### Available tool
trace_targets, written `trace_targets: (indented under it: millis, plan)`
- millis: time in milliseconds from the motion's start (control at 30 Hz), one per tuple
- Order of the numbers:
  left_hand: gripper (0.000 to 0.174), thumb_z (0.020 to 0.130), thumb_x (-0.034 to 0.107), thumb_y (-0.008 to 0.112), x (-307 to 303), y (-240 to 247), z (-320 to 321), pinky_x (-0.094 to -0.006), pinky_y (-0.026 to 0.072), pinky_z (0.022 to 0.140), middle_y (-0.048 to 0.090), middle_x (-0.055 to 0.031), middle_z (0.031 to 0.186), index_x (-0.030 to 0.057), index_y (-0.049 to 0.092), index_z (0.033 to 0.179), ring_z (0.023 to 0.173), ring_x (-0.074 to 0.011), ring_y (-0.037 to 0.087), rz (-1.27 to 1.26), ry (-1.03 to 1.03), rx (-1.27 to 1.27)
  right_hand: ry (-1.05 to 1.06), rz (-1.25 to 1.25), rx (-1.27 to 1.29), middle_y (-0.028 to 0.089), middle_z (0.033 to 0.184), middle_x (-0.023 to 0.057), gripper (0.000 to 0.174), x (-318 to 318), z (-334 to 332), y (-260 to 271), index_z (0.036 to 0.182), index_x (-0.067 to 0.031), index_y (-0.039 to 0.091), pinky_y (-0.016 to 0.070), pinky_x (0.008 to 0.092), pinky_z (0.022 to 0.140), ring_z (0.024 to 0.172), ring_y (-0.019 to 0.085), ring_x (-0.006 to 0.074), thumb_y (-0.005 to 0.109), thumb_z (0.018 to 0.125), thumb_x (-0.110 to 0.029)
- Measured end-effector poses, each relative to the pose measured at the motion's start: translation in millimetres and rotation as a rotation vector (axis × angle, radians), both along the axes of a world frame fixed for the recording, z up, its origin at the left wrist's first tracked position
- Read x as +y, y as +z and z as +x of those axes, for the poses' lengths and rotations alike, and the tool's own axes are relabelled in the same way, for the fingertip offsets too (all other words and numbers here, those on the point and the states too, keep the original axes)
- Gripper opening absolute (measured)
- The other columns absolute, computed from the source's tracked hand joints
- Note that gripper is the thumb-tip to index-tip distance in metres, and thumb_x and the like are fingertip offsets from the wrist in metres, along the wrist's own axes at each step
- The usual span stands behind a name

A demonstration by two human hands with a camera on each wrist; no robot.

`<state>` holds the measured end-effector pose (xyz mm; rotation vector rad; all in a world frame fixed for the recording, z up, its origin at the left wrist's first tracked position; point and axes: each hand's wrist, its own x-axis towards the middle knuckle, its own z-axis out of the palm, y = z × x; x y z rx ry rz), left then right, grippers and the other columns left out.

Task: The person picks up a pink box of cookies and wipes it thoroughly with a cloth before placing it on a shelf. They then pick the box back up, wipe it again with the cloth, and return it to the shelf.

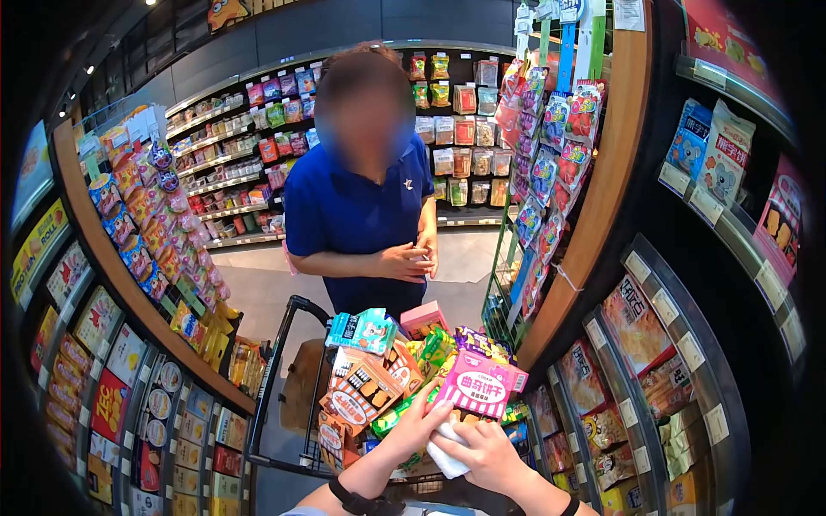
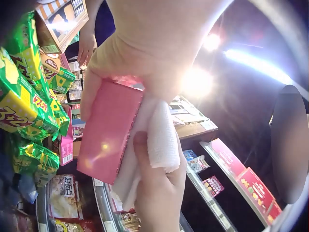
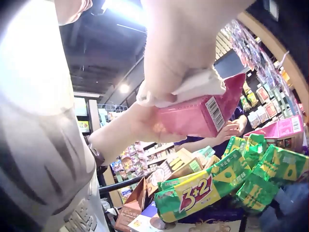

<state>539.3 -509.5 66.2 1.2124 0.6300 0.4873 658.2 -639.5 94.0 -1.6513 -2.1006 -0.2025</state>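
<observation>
A pink cookie box [image 1: 482, 387] is held over the loaded cart, its printed face up in the head view. My left hand [image 1: 417, 426] grips the box along its near left side. With my right hand [image 1: 490, 460] I hold a folded white cloth [image 1: 452, 449] against the near edge of the box. In the left wrist view, the right thumb lies over the cloth [image 2: 163, 137] beside the plain pink side of the box [image 2: 108, 128]. The right wrist view has the box's barcode end [image 3: 215, 113] and the cloth [image 3: 188, 89] above the green biscuit packs.
A black shopping cart [image 1: 258, 404] is piled with brown boxes [image 1: 366, 391], a blue bag [image 1: 361, 331] and green biscuit packs [image 3: 203, 191]. Across it stands a person in a blue shirt [image 1: 353, 206], hands together. Snack shelves [image 1: 163, 413] flank both sides.
</observation>
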Motion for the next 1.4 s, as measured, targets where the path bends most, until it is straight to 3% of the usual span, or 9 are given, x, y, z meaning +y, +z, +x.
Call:
trace_targets:
  millis: [133,333,467,633,767,833,1067,1167,1400]
  plan:
    - [0.041,0.09,0.024,0.057,9.6,-17.1,1.6,-0.0236,0.0436,0.076,0.059,-0.0037,0.098,0.0012,0.049,0.124,0.087,-0.0097,0.054,-0.105,-0.037,-0.043,0.037,-0.032,-0.021,0.053,0.104,0.0026,0.057,-2.2,0.4,0.0,0.125,-0.0244,0.056,0.0423,0.034,0.069,0.084,0.053,0.0215,0.061,0.069,-0.011]
    - [0.028,0.089,0.022,0.058,7.0,-13.3,4.3,-0.0233,0.0431,0.075,0.058,-0.0033,0.097,0.003,0.054,0.109,0.086,-0.009,0.053,-0.21,0.04,-0.081,0.144,-0.082,-0.038,0.052,0.101,0.0007,0.058,-2.5,-0.5,-9.7,0.125,-0.025,0.056,0.0416,0.0339,0.068,0.079,0.051,0.019,0.064,0.068,-0.017]
    - [0.029,0.092,0.024,0.052,10.2,-5.2,8.7,-0.0256,0.0453,0.081,0.059,-0.0054,0.104,0.0035,0.052,0.113,0.094,-0.0112,0.057,-0.232,0.139,-0.206,0.107,0.026,-0.011,0.052,0.101,0.0007,0.052,-4.0,7.0,-11.3,0.118,-0.0237,0.059,0.0419,0.0337,0.071,0.082,0.052,0.019,0.066,0.066,-0.019]
    - [0.045,0.097,0.038,0.043,23.6,11.3,-8.5,-0.0422,0.0535,0.087,0.058,-0.0125,0.12,0.0057,0.045,0.128,0.103,-0.0256,0.062,-0.528,0.198,-0.321,-0.174,-0.038,-0.017,0.057,0.1,0.0059,0.056,-15.6,40.3,-5.8,0.109,-0.0197,0.064,0.0426,0.0374,0.073,0.085,0.055,0.026,0.071,0.055,-0.008]
    - [0.047,0.1,0.038,0.037,25.1,7.4,-1.5,-0.0451,0.0484,0.094,0.053,-0.0139,0.128,0.0044,0.041,0.132,0.114,-0.0273,0.055,-0.635,0.153,-0.512,-0.099,0.194,0.164,0.056,0.098,0.0061,0.051,-15.5,24.9,5.3,0.11,-0.0207,0.066,0.0419,0.0369,0.075,0.088,0.054,0.0251,0.073,0.06,-0.014]
    - [0.046,0.1,0.035,0.038,17.6,11.5,3.8,-0.0452,0.0435,0.1,0.051,-0.0151,0.129,0.004,0.039,0.134,0.118,-0.0283,0.052,-0.739,0.113,-0.563,-0.028,0.203,0.02,0.053,0.104,0.002,0.046,-9.4,14.2,5.5,0.114,-0.0237,0.063,0.0412,0.0346,0.077,0.089,0.053,0.0184,0.067,0.068,-0.018]
    - [0.043,0.099,0.029,0.042,11.1,12.0,1.6,-0.0458,0.0427,0.101,0.05,-0.0166,0.13,0.0031,0.038,0.134,0.119,-0.0281,0.051,-0.769,0.064,-0.476,-0.039,0.249,-0.11,0.049,0.103,-0.0004,0.035,-2.4,19.5,-6.5,0.106,-0.0281,0.061,0.0406,0.0325,0.077,0.089,0.051,0.0163,0.062,0.072,-0.021]
    - [0.044,0.099,0.027,0.042,10.3,16.8,-1.3,-0.0446,0.0421,0.102,0.049,-0.0166,0.131,0.0029,0.036,0.135,0.12,-0.0286,0.05,-0.802,-0.044,-0.471,-0.016,0.263,-0.069,0.048,0.102,-0.0005,0.041,-4.3,22.4,-10.0,0.104,-0.0327,0.064,0.0405,0.0354,0.081,0.089,0.05,0.018,0.071,0.064,-0.023]
    - [0.05,0.098,0.035,0.043,18.3,13.7,-10.4,-0.0546,0.0462,0.093,0.049,-0.0161,0.132,0.0037,0.034,0.136,0.118,-0.03,0.053,-0.772,-0.123,-0.385,-0.09,0.33,0.068,0.053,0.095,0.0032,0.042,-9.6,45.5,-3.4,0.1,-0.02,0.069,0.0428,0.0375,0.074,0.087,0.052,0.0239,0.077,0.059,-0.015]
